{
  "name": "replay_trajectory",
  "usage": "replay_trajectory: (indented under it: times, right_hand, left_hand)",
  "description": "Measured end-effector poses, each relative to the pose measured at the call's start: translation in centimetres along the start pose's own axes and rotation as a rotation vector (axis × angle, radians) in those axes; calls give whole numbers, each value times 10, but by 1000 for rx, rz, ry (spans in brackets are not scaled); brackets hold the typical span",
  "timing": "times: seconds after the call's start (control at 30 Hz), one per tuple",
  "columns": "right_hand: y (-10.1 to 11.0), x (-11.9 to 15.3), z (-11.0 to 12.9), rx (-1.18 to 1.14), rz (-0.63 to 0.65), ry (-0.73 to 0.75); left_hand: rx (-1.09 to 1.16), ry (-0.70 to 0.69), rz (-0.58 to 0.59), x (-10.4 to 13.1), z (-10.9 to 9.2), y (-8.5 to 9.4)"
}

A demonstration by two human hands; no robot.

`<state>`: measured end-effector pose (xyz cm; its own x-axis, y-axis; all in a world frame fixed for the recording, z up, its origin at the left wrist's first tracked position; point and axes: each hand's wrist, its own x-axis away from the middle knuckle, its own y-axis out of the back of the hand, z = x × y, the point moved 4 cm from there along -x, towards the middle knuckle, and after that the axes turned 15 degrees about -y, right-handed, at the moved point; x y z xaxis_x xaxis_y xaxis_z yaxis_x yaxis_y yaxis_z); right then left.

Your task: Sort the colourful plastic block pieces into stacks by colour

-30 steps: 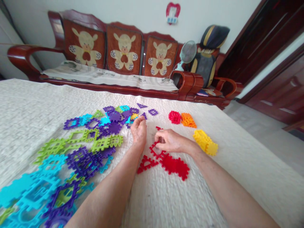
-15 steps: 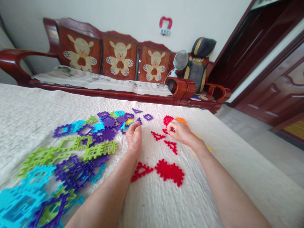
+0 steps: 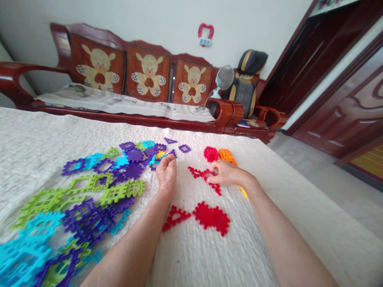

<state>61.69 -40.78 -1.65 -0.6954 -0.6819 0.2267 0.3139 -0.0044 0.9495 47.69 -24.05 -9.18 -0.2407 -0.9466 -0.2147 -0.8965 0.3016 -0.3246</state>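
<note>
Beyond a white quilted cloth (image 3: 182, 259) stands a dark red wooden sofa (image 3: 131, 117) with three brown cushions (image 3: 97, 67) bearing cream animal figures, then a pale blue fan (image 3: 224, 77) and a padded black-and-tan seat cover (image 3: 243, 95).

At the left of the cloth, flat turquoise plastic plates (image 3: 18, 255) overlap in the near corner. Lime-green plastic plates with toothed edges (image 3: 123, 191) lie above them, mostly in rows, next to a heap of purple plastic frames (image 3: 89, 219). Farther back, purple, turquoise and green pieces spread in a loose cluster that reaches the left hand (image 3: 166, 173). Its fingers are curled inward; their inner side is hidden, so I cannot tell whether they hold anything.

Just right of the left forearm lies a red openwork plastic triangle (image 3: 169, 221), near two solid red toothed plates (image 3: 212, 217) set edge to edge. Beyond these, more red openwork pieces (image 3: 216, 188) lie close together on the cloth, under and just beside the right hand (image 3: 227, 173). Its thumb and forefinger bend around one of them, though whether they grip it is unclear. Behind that hand sit a red toothed stack (image 3: 211, 154) and an orange openwork stack (image 3: 226, 155); a yellow plastic edge (image 3: 244, 192) shows beside the wrist.
</note>
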Motion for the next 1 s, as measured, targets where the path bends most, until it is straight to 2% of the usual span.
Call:
replay_trajectory:
  times: [0.17, 0.27, 0.43, 0.7, 0.87, 0.93, 1.0]
  right_hand:
    - [-4, 2, 9, 63, -32, 32]
    - [-3, 0, 2, 17, -19, 26]
    - [5, 0, -10, -47, -85, 13]
    - [-6, 14, 18, 142, -69, 28]
    - [2, 14, 15, 93, -58, 24]
    - [9, 10, 10, 21, -143, 35]
    - [15, 4, 7, -26, -298, 41]
  left_hand:
    - [11, -1, 3, -1, 2, 0]
    - [16, 9, 2, 0, 0, -1]
    - [28, 21, -15, 0, -3, -2]
    - [11, 9, 8, 0, 1, -1]
    - [1, 10, 20, 1, 3, 0]
    - [7, 5, 21, 1, 4, 1]
    - [12, -4, 27, 0, 5, 1]
